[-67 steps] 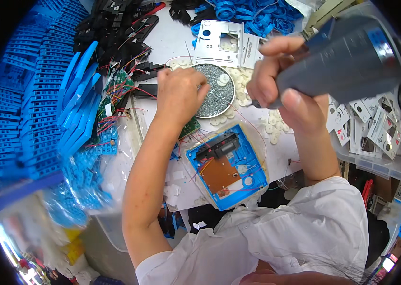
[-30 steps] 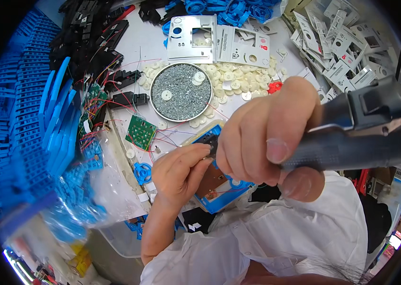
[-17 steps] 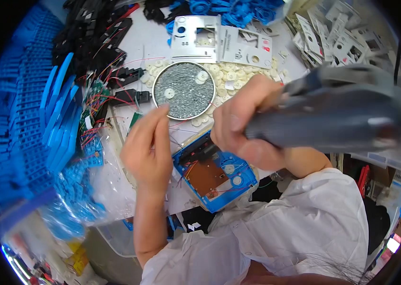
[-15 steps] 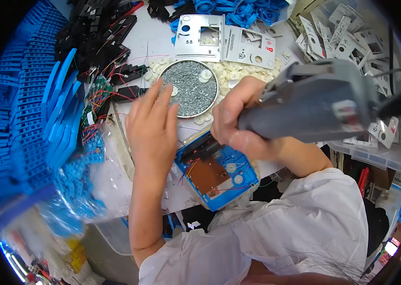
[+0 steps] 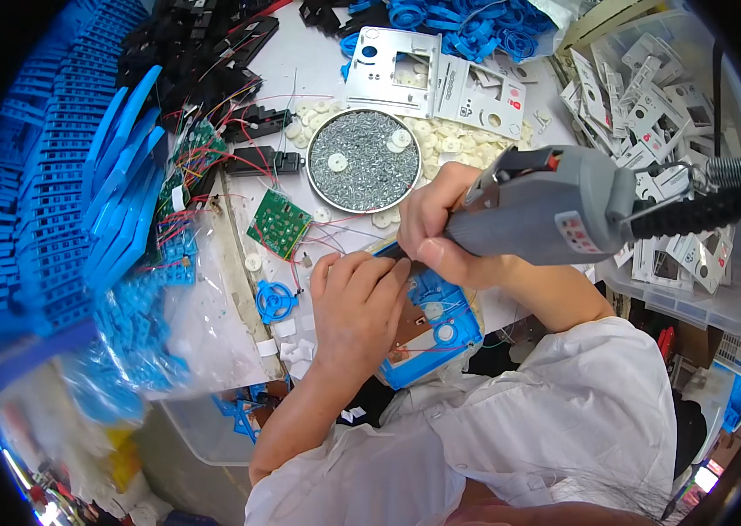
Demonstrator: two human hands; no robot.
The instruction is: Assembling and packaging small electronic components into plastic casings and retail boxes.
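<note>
My right hand [image 5: 449,230] is wrapped round a grey electric screwdriver [image 5: 533,215], whose lower end is hidden behind the fingers. Under it, close to my body, lies an open blue plastic casing [image 5: 430,372] with a brown panel and wires inside. My left hand [image 5: 355,307] rests at the casing's left side, fingers curled together near the screwdriver's lower end; whatever they pinch is hidden. A round dish of small screws [image 5: 357,188] stands just beyond both hands, with two white discs on top. Left of it lies a green circuit board [image 5: 278,223] with wires attached.
White faceplates [image 5: 392,70] lie behind the dish, among pale plastic discs [image 5: 454,138]. A clear bin [image 5: 695,302] of white panels stands at right. Blue parts [image 5: 121,193] and black wired parts [image 5: 182,53] are heaped at left. A blue ring [image 5: 275,301] lies beside my left hand.
My left hand has come down and right from beside the dish to the casing, its spread fingers now curled. The green board is now uncovered. My right hand still holds the screwdriver.
</note>
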